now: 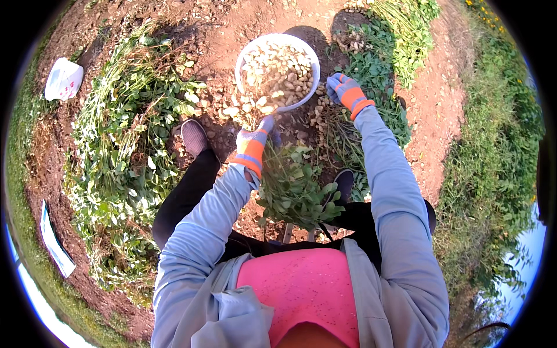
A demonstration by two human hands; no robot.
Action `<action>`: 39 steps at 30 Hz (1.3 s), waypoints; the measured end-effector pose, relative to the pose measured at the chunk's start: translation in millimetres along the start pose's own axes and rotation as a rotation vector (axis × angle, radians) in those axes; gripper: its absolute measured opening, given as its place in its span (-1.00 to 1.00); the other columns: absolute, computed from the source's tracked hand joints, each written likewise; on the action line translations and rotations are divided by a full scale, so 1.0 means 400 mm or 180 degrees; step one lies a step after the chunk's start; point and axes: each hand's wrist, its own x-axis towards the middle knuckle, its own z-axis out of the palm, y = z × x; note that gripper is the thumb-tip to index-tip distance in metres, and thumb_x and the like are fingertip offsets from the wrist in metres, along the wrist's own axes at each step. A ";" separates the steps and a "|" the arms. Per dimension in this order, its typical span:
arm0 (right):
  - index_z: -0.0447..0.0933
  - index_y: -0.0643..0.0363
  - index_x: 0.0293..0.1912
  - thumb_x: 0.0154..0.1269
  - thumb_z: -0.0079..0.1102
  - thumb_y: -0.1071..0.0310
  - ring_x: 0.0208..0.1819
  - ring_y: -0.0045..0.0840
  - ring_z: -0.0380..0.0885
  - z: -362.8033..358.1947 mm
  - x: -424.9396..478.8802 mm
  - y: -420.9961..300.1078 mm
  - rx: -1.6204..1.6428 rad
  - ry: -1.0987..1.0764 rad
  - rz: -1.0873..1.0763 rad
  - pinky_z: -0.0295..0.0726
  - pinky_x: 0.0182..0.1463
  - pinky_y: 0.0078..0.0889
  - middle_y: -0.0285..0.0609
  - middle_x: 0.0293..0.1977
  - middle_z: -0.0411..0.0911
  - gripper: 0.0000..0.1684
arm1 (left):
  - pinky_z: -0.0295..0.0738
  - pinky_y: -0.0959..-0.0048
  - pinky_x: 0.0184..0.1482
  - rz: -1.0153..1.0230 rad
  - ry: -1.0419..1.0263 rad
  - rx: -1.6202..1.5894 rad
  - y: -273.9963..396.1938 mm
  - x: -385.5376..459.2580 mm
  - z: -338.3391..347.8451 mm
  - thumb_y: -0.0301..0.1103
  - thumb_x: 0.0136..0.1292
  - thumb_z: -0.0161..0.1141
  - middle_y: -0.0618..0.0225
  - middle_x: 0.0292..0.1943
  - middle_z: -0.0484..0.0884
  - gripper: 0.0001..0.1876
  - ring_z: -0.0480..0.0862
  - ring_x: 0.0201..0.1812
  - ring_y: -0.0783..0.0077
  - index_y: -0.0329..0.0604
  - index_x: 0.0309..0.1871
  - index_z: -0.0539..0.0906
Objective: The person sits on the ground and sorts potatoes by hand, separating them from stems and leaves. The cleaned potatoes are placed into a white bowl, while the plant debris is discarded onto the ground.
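My left hand, in an orange and grey work glove, grips a peanut plant by its stems. Its leafy end hangs towards my lap, while roots with peanut pods stick out on the far side, by the bucket's near rim. A round white bucket stands before me, holding many peanuts in their shells. Just right of the rim is my right hand, gloved alike, with its fingers curled. Whether anything lies inside those fingers is hidden. Below it are more pulled plants with pods.
A long heap of pulled peanut plants lies on the left, another pile at the right. Farther left are a white plastic container bearing red marks and a pale strip. My shoes rest on brown soil near the bucket.
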 end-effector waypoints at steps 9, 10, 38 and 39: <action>0.07 0.26 0.16 0.19 -0.31 -0.22 0.12 -0.24 0.23 -0.244 -0.197 0.007 0.2896 0.0011 0.0349 0.29 0.10 -0.15 0.04 0.12 0.18 -0.21 | 0.45 0.51 -0.55 0.0191 -0.0132 0.1050 -0.100 0.118 -0.034 -0.24 -0.04 0.29 0.28 -0.53 0.59 -0.69 0.56 -0.60 0.45 -0.36 -0.39 0.56; 0.08 0.26 0.17 0.20 -0.32 -0.22 0.12 -0.26 0.23 -0.171 -0.220 0.016 0.2062 -0.0854 0.0653 0.28 0.12 -0.22 0.04 0.11 0.20 -0.21 | 0.45 0.48 -0.54 0.0140 -0.0217 0.1146 -0.039 0.044 0.019 -0.21 -0.06 0.29 0.27 -0.50 0.58 -0.64 0.56 -0.60 0.43 -0.37 -0.35 0.54; 0.17 0.33 0.07 0.05 0.12 0.15 -0.35 -0.37 0.51 0.379 -0.414 -0.021 -0.0412 -0.0025 -0.0783 0.42 -0.29 -0.41 0.00 -0.38 0.50 -0.33 | 0.40 0.58 -0.33 0.0565 -0.1007 0.1145 0.049 0.024 0.011 -0.21 -0.03 0.28 0.28 -0.37 0.58 -0.57 0.50 -0.36 0.57 -0.47 -0.25 0.53; 0.16 0.33 0.07 0.05 0.12 0.13 -0.35 -0.37 0.51 0.382 -0.410 -0.029 -0.0464 -0.0055 -0.0727 0.43 -0.28 -0.42 -0.01 -0.38 0.50 -0.32 | 0.39 0.59 -0.30 0.0519 -0.0951 0.1232 0.057 0.026 0.012 -0.26 0.03 0.22 0.30 -0.33 0.58 -0.62 0.51 -0.32 0.59 -0.43 -0.21 0.52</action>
